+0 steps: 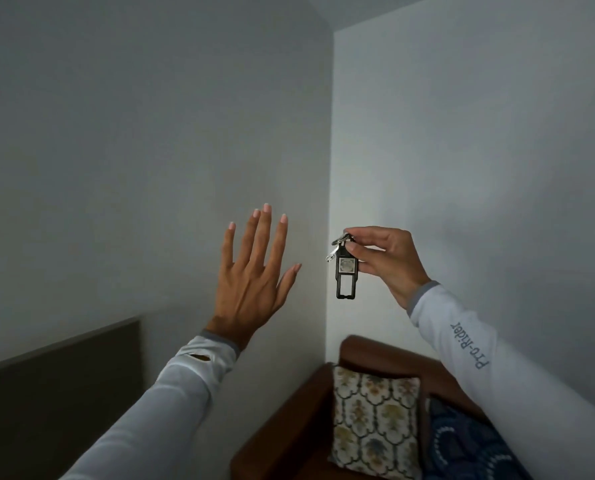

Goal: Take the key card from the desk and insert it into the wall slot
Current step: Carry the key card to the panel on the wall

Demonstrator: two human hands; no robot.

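Observation:
The key card is a narrow black tag with a pale square on it, hanging from a metal ring with small keys. My right hand pinches its top end between thumb and fingers, so the tag dangles upright in front of the wall corner. My left hand is raised to the left of it, palm toward the wall, fingers spread and holding nothing. No wall slot and no desk show in this view.
Two grey-white walls meet at a corner just behind the tag. Below stands a brown armchair with a patterned cushion and a dark blue one. A dark panel runs along the lower left wall.

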